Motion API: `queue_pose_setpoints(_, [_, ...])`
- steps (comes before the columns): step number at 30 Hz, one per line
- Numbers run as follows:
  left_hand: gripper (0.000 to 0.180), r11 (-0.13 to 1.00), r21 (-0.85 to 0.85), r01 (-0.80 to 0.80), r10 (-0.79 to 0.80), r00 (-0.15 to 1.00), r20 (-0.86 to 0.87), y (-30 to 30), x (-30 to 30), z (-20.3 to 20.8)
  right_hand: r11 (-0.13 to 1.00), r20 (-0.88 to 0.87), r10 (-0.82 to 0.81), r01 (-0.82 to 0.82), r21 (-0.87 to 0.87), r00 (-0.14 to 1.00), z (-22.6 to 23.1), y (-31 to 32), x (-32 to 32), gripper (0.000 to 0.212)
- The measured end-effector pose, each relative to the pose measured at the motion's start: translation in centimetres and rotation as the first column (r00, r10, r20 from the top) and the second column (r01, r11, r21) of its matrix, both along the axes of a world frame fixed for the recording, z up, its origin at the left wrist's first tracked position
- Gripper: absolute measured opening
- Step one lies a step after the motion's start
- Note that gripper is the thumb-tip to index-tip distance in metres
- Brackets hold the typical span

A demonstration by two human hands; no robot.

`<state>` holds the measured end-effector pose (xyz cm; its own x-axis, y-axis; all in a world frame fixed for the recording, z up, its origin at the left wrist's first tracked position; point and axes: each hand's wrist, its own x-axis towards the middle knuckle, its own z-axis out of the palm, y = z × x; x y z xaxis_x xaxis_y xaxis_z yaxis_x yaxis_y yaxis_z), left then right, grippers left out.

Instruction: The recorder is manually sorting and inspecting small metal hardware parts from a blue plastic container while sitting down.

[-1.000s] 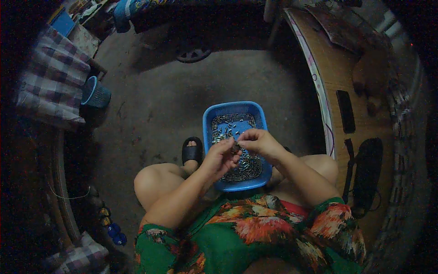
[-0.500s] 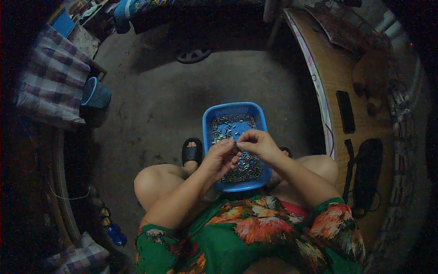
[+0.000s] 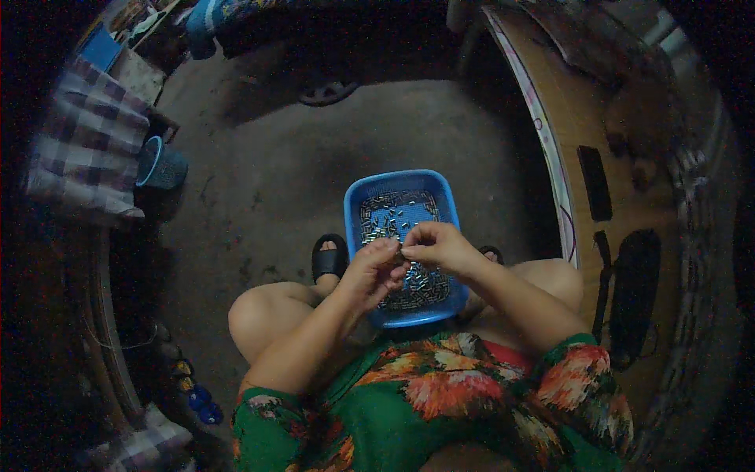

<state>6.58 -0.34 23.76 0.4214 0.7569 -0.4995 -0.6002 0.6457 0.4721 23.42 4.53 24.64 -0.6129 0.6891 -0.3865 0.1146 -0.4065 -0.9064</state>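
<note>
A blue plastic basket (image 3: pixel 412 322) stands between my knees, holding many small shiny metal cylinders (image 3: pixel 423 289). Above its middle, my left hand (image 3: pixel 373 274) and my right hand (image 3: pixel 440 247) meet fingertip to fingertip. Thumb and forefinger of each hand are pinched together around something small and dark, too tiny to make out. My left hand's other fingers curl loosely below, partly hiding the cylinders. Blue mesh of the basket's bottom shows among the scattered cylinders beyond my hands.
A wooden bench or bed board (image 3: pixel 578 118) runs along the right, with a dark flat object (image 3: pixel 594 182) and a black bag (image 3: pixel 635 275) on it. At left are a blue waste basket (image 3: pixel 163 165) and checked cloth (image 3: pixel 90 141). My sandalled foot (image 3: pixel 329 258) rests beside the basket.
The view has shifted slightly. My hands keep the same pinch over the basket, with fingertips a little closer to the left; nothing has clearly been let go.
</note>
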Motion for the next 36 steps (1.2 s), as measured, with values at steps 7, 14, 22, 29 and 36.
queue_pose_setpoints(7, [0.019, 1.000, 0.000, -0.027, 0.027, 0.999, -0.047, 0.0, 0.2, 0.0, 0.994, -0.010, -0.086, 0.087, 0.071, 0.996, -0.5, -0.5, -0.2, 0.012])
queue_pose_setpoints(14, [0.018, 1.000, 0.000, -0.013, 0.013, 1.000, -0.003, -0.3, 0.2, -0.1, 0.998, -0.061, -0.017, 0.020, 0.052, 0.998, -0.6, -0.2, 0.1, 0.010])
queue_pose_setpoints(22, [0.022, 0.999, 0.038, 0.006, -0.006, 1.000, 0.012, -0.1, 0.0, -0.3, 0.994, -0.037, -0.049, 0.052, 0.092, 0.998, 0.0, -0.3, -0.2, 0.012])
queue_pose_setpoints(29, [0.019, 0.999, -0.015, -0.049, 0.049, 0.999, -0.022, 0.5, 0.3, 0.6, 0.977, -0.025, -0.152, 0.147, -0.155, 0.988, 0.4, 0.1, 0.1, 0.014])
queue_pose_setpoints(36, [0.023, 0.998, -0.008, -0.056, 0.056, 0.998, -0.007, 0.3, 0.0, -0.1, 0.953, 0.122, -0.104, 0.064, 0.298, 0.987, -0.7, -0.6, -0.7, 0.018])
